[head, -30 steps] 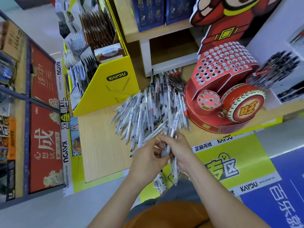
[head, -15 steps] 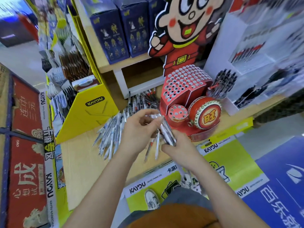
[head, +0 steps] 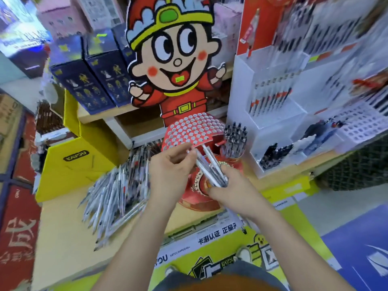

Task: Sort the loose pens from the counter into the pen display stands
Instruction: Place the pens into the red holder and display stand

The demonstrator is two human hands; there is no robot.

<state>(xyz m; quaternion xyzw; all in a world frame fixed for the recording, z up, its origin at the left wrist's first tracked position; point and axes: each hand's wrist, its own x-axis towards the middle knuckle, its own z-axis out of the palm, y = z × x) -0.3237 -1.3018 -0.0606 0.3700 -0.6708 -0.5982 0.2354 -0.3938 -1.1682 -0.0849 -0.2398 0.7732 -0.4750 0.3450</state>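
2 bare hands meet in front of the red display stand (head: 190, 131), and on my feed both are on the same bundle of pens (head: 210, 166). The right hand (head: 233, 192) is wrapped round the lower end of the bundle with its fingers curled tight about it, so the pens slant up and to the left out of the fist. The left hand (head: 170, 173) comes in from the other side with bent fingers, thumb and fingertips closed on the upper ends of the pens. Blur keeps me from telling whether it pinches 1 pen or several.

Those upper tips sit just below the front edge of the stand's perforated top, which is dotted with round holes. I cannot tell if any tip touches it.

Many loose pens (head: 117, 192) lie in a fanned heap on the wooden counter (head: 63, 227), left of the hands and just beside the stand's base. I see a yellow box (head: 77, 169) marked KAYOU standing behind the heap. A cluster of black pens (head: 235, 137) stands upright at the right side of the red stand. Behind the stand rises a cartoon cut-out (head: 174, 59) in a red outfit and a crown. To the right, white tiered racks (head: 273, 127) hold more pens, too smeared for me to count.
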